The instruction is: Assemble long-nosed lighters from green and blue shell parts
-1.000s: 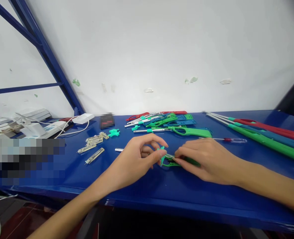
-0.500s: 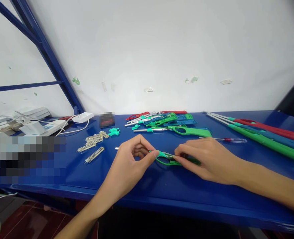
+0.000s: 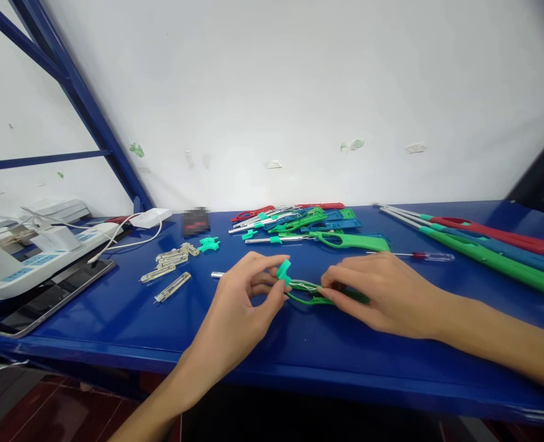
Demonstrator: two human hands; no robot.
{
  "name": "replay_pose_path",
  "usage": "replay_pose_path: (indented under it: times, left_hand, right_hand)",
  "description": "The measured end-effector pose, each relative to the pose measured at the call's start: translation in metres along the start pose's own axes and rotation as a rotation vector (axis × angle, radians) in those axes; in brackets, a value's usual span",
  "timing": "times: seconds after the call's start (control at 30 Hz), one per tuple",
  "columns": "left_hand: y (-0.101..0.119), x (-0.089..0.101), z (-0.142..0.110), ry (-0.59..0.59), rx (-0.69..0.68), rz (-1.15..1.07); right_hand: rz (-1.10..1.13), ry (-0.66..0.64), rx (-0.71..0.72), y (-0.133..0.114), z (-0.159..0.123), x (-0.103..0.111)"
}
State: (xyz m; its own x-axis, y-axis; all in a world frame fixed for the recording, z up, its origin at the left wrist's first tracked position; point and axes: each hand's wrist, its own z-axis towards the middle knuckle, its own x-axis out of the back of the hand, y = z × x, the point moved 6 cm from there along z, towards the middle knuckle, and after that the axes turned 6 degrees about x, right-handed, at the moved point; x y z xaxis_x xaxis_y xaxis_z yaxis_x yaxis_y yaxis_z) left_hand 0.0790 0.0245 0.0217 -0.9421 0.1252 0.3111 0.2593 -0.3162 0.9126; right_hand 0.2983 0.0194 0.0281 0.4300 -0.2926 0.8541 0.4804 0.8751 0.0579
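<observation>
My left hand (image 3: 247, 294) pinches a small teal plastic piece (image 3: 283, 270) between thumb and fingers, at the front end of a green lighter shell (image 3: 311, 296) lying on the blue table (image 3: 115, 307). My right hand (image 3: 382, 291) presses down on that green shell, its fingertips closed on the shell's middle. A thin metal tube (image 3: 217, 275) sticks out to the left from behind my left hand.
Behind my hands lies a pile of red, blue and green lighter shells (image 3: 309, 224) and a small screwdriver (image 3: 426, 256). Long assembled lighters (image 3: 484, 245) lie at right. Metal strips (image 3: 173, 261) and a teal part (image 3: 209, 244) sit at left, beside a power strip (image 3: 37, 261) and phone (image 3: 46, 301).
My left hand has slid left along the shell and turned the teal piece upward in its pinch. My right hand has stayed on the green shell.
</observation>
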Motion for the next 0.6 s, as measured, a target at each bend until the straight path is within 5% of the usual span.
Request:
replay_pose_path:
  times: [0.6]
  left_hand:
    - [-0.0039,0.0012,0.0002,0.0,0.143,-0.045]
  right_hand:
    - [-0.005,0.012,0.014,-0.0015,0.0008,0.0007]
